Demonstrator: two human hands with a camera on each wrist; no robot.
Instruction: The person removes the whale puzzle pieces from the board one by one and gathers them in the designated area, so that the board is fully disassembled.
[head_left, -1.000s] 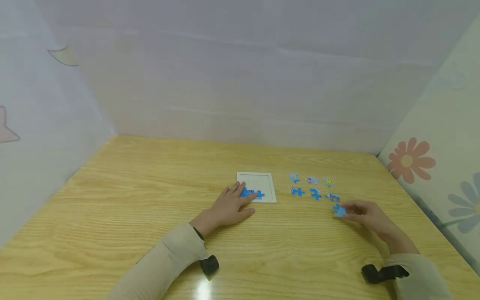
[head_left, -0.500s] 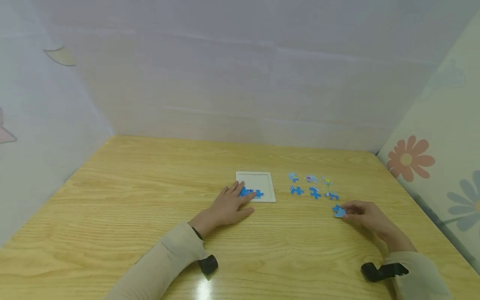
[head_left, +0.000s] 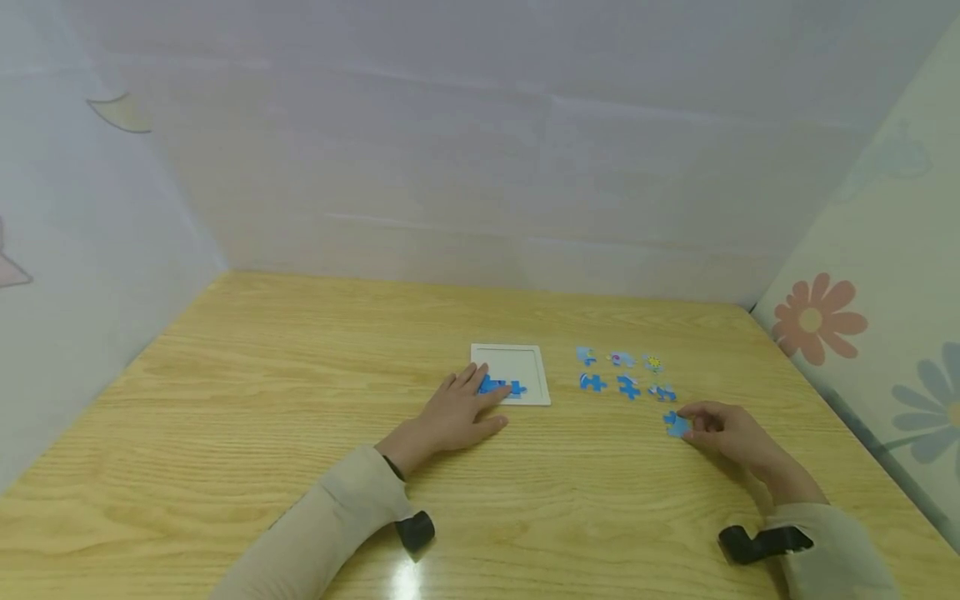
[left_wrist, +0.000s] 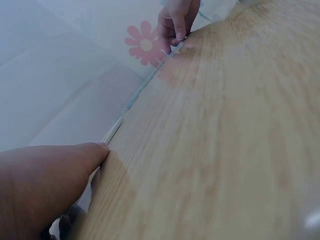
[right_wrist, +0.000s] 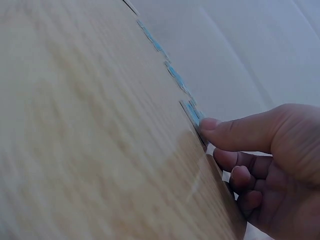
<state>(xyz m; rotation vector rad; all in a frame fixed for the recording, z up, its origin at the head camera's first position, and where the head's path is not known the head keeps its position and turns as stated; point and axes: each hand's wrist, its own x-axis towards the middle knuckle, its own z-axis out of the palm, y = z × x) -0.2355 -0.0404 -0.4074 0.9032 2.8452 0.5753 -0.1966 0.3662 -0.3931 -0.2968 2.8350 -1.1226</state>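
My left hand [head_left: 453, 412] lies with its fingers spread over the lower left of a square white puzzle tray [head_left: 545, 379]. Joined blue jigsaw pieces [head_left: 517, 389] sit along the tray's near edge, partly covered by those fingers. On the right, my right hand [head_left: 731, 433] pinches a light blue jigsaw piece [head_left: 678, 426] between thumb and fingers, low over the table. The right wrist view shows the thumb [right_wrist: 212, 125] on the piece's edge, with the other fingers curled beneath. In the left wrist view, the left thumb [left_wrist: 95, 152] reaches the tray's rim.
Several loose jigsaw pieces lie in two rows right of the tray, among them a blue piece [head_left: 629, 387] and one with a yellow sun [head_left: 654, 362]. The wooden table [head_left: 300, 358] meets pale walls at the back and sides.
The jigsaw piece in my right hand has turned slightly between the fingers and dipped a little toward me. My left hand has stayed on the tray.
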